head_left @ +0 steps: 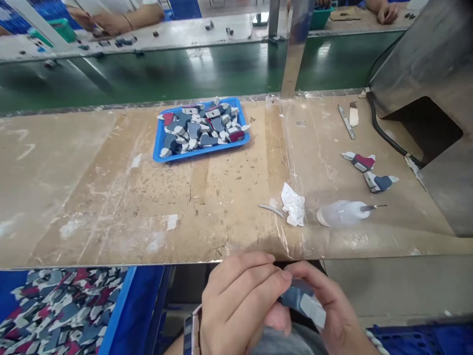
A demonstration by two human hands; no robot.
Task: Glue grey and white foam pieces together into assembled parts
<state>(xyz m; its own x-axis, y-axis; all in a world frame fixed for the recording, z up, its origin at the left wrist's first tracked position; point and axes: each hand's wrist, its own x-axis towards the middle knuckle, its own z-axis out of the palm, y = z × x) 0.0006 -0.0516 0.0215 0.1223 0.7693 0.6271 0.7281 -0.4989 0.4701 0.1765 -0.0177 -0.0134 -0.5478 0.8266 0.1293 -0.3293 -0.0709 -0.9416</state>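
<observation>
Both my hands are together just below the front edge of the table. A dark blue and white piece (303,301) is between them. My right hand (332,301) has its thumb and fingers wrapped round the piece on the right side. From the left, my left hand (240,296) closes over the piece's other end, its fingers pressed together and hiding that end. Nearby on the table lie a crumpled white tissue (293,204), a thin grey strip (271,210) and a translucent bottle (342,213) with a needle tip.
A blue tray (201,154) of similar pieces stands at the back. Two loose pieces (360,161) and a blade tool (346,122) lie right. A large blue bin (118,310) is lower left. Across the green belt (158,71), other people's hands (111,22) work.
</observation>
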